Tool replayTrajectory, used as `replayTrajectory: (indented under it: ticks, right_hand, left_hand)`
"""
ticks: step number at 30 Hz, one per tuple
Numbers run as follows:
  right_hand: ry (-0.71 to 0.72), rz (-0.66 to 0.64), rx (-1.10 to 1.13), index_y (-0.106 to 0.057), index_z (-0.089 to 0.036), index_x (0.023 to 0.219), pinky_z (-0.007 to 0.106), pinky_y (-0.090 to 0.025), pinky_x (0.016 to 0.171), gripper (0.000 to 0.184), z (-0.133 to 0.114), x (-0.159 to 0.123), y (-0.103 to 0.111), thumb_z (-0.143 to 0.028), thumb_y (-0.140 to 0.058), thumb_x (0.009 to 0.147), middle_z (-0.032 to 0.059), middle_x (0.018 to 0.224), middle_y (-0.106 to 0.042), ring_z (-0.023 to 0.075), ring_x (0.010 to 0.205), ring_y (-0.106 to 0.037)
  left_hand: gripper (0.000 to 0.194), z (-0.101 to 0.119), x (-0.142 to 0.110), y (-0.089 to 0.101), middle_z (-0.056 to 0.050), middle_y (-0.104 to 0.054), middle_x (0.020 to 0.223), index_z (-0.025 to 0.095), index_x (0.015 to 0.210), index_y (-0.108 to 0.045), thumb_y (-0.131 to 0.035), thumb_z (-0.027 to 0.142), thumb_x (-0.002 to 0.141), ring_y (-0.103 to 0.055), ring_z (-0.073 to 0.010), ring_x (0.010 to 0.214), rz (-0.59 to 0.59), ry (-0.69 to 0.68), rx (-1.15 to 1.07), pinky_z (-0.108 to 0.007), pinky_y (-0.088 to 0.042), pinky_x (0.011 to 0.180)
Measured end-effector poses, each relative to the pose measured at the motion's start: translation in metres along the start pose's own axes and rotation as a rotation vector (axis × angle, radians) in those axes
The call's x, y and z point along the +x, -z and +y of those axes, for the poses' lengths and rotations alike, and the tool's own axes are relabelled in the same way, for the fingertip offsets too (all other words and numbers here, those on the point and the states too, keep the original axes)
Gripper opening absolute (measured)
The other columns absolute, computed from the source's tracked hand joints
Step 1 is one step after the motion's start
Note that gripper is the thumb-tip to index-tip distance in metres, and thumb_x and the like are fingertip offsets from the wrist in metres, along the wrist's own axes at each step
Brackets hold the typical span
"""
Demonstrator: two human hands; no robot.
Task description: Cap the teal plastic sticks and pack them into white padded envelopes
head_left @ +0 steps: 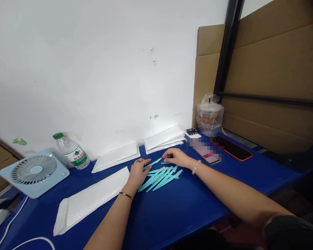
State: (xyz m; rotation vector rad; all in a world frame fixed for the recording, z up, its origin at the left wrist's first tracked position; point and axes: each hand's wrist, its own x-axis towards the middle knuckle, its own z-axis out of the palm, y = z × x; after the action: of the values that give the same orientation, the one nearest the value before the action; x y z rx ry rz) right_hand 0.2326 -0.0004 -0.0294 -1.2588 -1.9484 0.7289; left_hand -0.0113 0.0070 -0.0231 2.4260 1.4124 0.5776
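A turquoise eyebrow razor (153, 162) slants up from under the fingers of my left hand (138, 172), which are closed on its handle end. Its tip points at my right hand (173, 157). That hand is pinched, and a small clear plastic cap (165, 162) shows at its fingertips, close to the razor's tip. Below both hands, several more turquoise eyebrow razors (160, 178) lie in an overlapping pile on the blue table (172, 215).
Left of the hands lie a long white bubble mailer (91, 198) and, behind it, stacked white mailers (117, 156) and more mailers (164, 137). A blue fan (35, 172) and water bottle (73, 152) stand left. Phones (233, 147) and a bagged cup (210, 116) are right.
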Motion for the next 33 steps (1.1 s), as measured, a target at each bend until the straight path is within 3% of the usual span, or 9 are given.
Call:
replayTrajectory:
  ticks: [4,10,14,19,23,26,33]
  right_hand:
    - [0.116,-0.023,-0.196,-0.071,-0.023,0.079,0.032,-0.039,0.079,0.019,-0.012,-0.003,-0.004,-0.04,-0.065,0.077,0.0031,0.084,-0.061,0.0193,0.087,-0.055]
    - [0.076,-0.211,-0.269,-0.069,-0.022,0.075,0.037,-0.033,0.084,0.023,-0.021,-0.003,-0.009,-0.045,-0.066,0.075,0.0029,0.087,-0.055,0.0208,0.089,-0.05]
    - [0.064,-0.231,-0.224,-0.068,-0.021,0.074,0.038,-0.031,0.088,0.026,-0.021,-0.002,-0.006,-0.046,-0.064,0.077,0.0026,0.088,-0.055,0.0211,0.091,-0.051]
    - [0.045,-0.086,-0.203,-0.066,-0.019,0.072,0.035,-0.032,0.089,0.027,-0.014,0.001,0.003,-0.045,-0.063,0.078,0.003,0.088,-0.057,0.0203,0.09,-0.052]
    - [0.008,-0.014,-0.258,-0.067,-0.019,0.074,0.034,-0.033,0.087,0.02,-0.008,0.004,0.005,-0.039,-0.066,0.076,0.0034,0.088,-0.06,0.0207,0.091,-0.053]
    - [0.019,-0.035,-0.286,-0.069,-0.021,0.079,0.036,-0.032,0.087,0.013,-0.01,0.0,0.008,-0.033,-0.064,0.078,0.0035,0.09,-0.06,0.0203,0.091,-0.054]
    - [0.046,-0.196,-0.3,-0.071,-0.021,0.076,0.036,-0.031,0.085,0.022,-0.018,-0.014,0.017,-0.043,-0.067,0.074,0.0025,0.087,-0.06,0.0194,0.082,-0.056]
  left_hand:
    - [0.028,0.012,-0.006,0.006,-0.004,-0.062,0.097,0.023,0.097,-0.065,-0.055,0.042,0.08,-0.056,-0.0209,0.092,-0.003,-0.004,-0.007,-0.031,-0.043,0.078]
    - [0.02,0.024,-0.01,0.01,-0.001,-0.063,0.081,0.022,0.077,-0.065,-0.059,0.041,0.076,-0.057,-0.0188,0.085,-0.153,-0.065,0.019,-0.028,-0.039,0.07]
    - [0.02,0.022,-0.007,0.011,0.0,-0.064,0.077,0.022,0.075,-0.066,-0.056,0.038,0.079,-0.058,-0.0166,0.076,-0.169,-0.034,0.014,-0.027,-0.038,0.067]
    - [0.021,0.014,-0.003,0.012,-0.001,-0.065,0.078,0.022,0.076,-0.066,-0.054,0.039,0.081,-0.059,-0.017,0.077,-0.048,0.061,0.024,-0.027,-0.037,0.066]
    - [0.02,0.011,-0.002,0.01,-0.001,-0.066,0.085,0.024,0.084,-0.067,-0.057,0.04,0.079,-0.059,-0.0194,0.086,-0.018,0.064,0.04,-0.029,-0.038,0.071]
    - [0.023,0.013,-0.003,0.012,-0.001,-0.064,0.092,0.026,0.091,-0.067,-0.061,0.042,0.076,-0.057,-0.0214,0.093,-0.019,0.016,0.065,-0.032,-0.037,0.078]
    - [0.015,0.022,-0.009,0.009,-0.002,-0.064,0.088,0.025,0.079,-0.068,-0.062,0.039,0.076,-0.054,-0.0228,0.093,-0.128,-0.022,0.145,-0.036,-0.035,0.079]
